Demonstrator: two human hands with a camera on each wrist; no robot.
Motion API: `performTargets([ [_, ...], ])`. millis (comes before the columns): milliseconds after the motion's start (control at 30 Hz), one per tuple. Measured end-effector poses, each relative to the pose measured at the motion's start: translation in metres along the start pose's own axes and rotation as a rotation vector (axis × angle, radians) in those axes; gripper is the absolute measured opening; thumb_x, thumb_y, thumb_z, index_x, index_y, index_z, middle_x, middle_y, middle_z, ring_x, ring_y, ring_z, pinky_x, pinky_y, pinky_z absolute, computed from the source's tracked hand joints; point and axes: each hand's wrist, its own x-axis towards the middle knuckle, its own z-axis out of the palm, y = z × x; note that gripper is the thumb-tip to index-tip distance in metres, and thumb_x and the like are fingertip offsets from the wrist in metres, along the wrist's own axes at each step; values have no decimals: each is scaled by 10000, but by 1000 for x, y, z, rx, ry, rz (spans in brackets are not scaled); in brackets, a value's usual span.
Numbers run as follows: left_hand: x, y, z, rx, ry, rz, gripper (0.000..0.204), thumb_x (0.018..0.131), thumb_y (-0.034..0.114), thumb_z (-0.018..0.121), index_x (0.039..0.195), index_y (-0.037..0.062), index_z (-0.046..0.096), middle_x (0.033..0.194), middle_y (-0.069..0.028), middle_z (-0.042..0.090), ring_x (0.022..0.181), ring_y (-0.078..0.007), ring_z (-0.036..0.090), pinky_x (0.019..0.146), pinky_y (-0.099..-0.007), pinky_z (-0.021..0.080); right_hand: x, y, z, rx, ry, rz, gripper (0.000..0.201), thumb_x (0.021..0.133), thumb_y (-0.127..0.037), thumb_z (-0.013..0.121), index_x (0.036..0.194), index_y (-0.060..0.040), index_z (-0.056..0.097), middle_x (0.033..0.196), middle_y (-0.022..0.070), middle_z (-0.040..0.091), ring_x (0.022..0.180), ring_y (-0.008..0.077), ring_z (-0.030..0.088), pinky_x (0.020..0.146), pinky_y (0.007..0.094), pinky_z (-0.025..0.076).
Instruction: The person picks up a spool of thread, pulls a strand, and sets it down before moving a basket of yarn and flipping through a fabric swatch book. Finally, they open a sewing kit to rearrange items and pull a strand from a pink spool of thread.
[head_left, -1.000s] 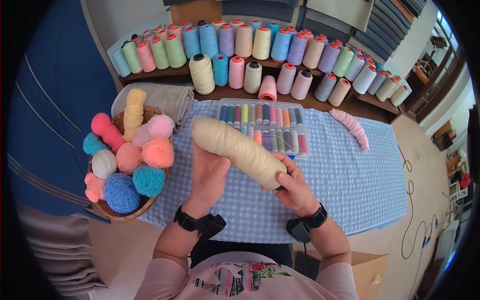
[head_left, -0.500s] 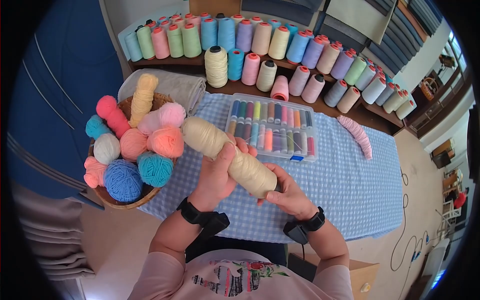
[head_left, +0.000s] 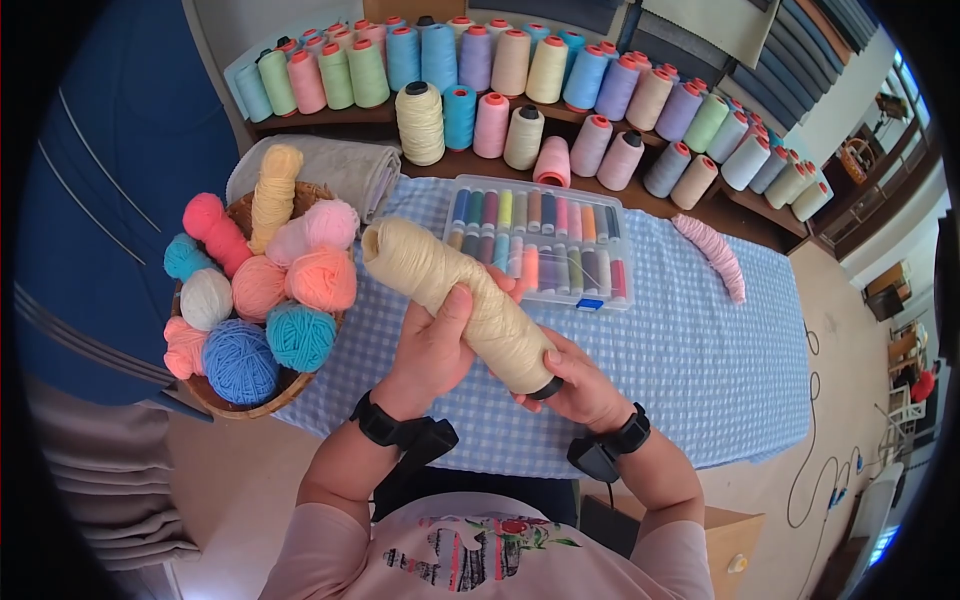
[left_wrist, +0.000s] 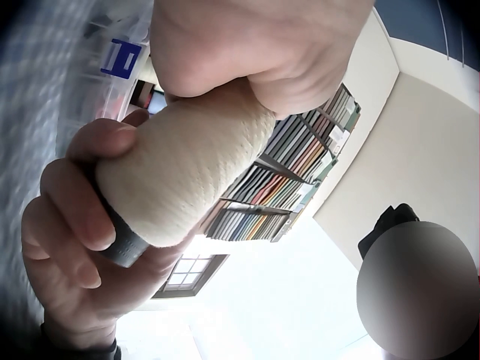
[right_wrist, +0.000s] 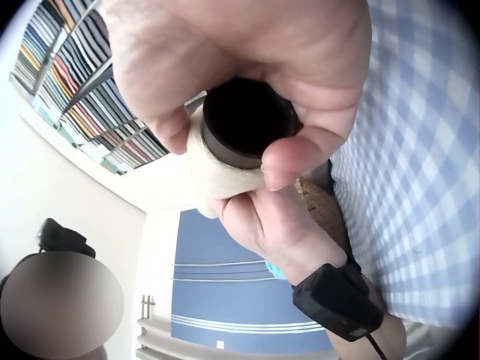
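A long cream thread spool (head_left: 490,310) hangs tilted over the front of the cloth, its upper end toward the yarn basket. My left hand (head_left: 430,350) grips it near the middle, thumb across the top and fingers behind. At the lower end, my right hand (head_left: 590,390) holds the spool by its rim, with the thumb on the thread. The dark hollow core (right_wrist: 247,120) faces the right wrist view between thumb and fingers. In the left wrist view, the right fingers curl round that core beside the cream windings (left_wrist: 187,165).
A wicker basket (head_left: 250,408) of yarn balls stands at the left. Behind the spool lies a clear box (head_left: 625,240) of small thread reels. A pink twisted skein (head_left: 712,258) rests on the checked cloth (head_left: 680,380). Thread cones (head_left: 420,125) line the back shelves.
My left hand has gone from supporting the spool's upper end to gripping its middle. The dark core end now shows more plainly at the right hand.
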Motion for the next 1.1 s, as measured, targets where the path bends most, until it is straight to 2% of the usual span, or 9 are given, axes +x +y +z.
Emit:
performTargets([
  [267,-1,-6,-11,-120,-101,96,405,925,386,529,1173,76,449,1010,-106,570,1006,-271,569,928,-447,455,-1,4,7,-114,27,-48,600,853,-344,652,1299,-40,389,1007,47,545,812,99,538,638,228,457],
  [467,0,-4,-9,-127,24,5,375,929,419,507,1090,84,456,915,-85,571,883,-238,581,902,-447,469,-2,3,11,-205,77,-52,635,826,-311,701,1305,-41,384,1023,41,536,808,90,528,667,228,470],
  [567,0,-6,-10,-173,-1,7,407,931,424,497,1142,81,443,982,-105,582,962,-263,586,915,-443,463,-4,1,9,-209,68,-44,634,825,-308,704,1305,-41,387,1042,44,534,837,94,530,693,231,469],
  [633,-1,-4,-4,-189,-4,10,511,916,456,507,1247,83,394,1115,-129,561,1081,-295,560,941,-436,449,-4,1,10,-210,53,-42,633,823,-302,707,1304,-41,389,1061,46,533,876,98,533,729,237,471],
  [667,0,-5,-3,-187,-5,9,511,916,456,507,1247,83,394,1115,-129,561,1081,-295,560,941,-436,449,-3,2,11,-271,78,-120,635,814,-278,721,1302,-40,392,1091,50,529,935,105,524,782,248,461],
  [733,0,-9,-1,-124,-56,91,691,868,488,572,1371,103,296,1212,-118,517,1148,-313,519,975,-434,425,-2,2,12,-331,102,-198,638,804,-254,734,1300,-40,396,1122,53,525,993,111,515,834,260,452],
  [800,-1,-9,3,-39,-31,76,722,850,448,616,1382,97,276,1229,-125,502,1156,-314,512,987,-441,416,-1,3,14,-379,170,-304,655,774,-194,765,1296,-39,400,1174,59,510,1075,121,483,907,279,421],
  [933,-2,-5,5,48,1,-15,735,833,299,681,1388,71,256,1235,-144,491,1171,-312,501,1011,-462,395,1,7,11,-431,217,-338,667,757,-160,777,1295,-38,401,1177,59,509,1064,123,489,897,278,430],
  [1100,-2,-5,4,34,1,-27,714,857,289,651,1392,57,241,1250,-155,482,1187,-311,490,1022,-463,386,0,5,11,-420,226,-307,680,750,-151,782,1296,-34,395,1172,59,506,1070,125,489,896,277,433],
])
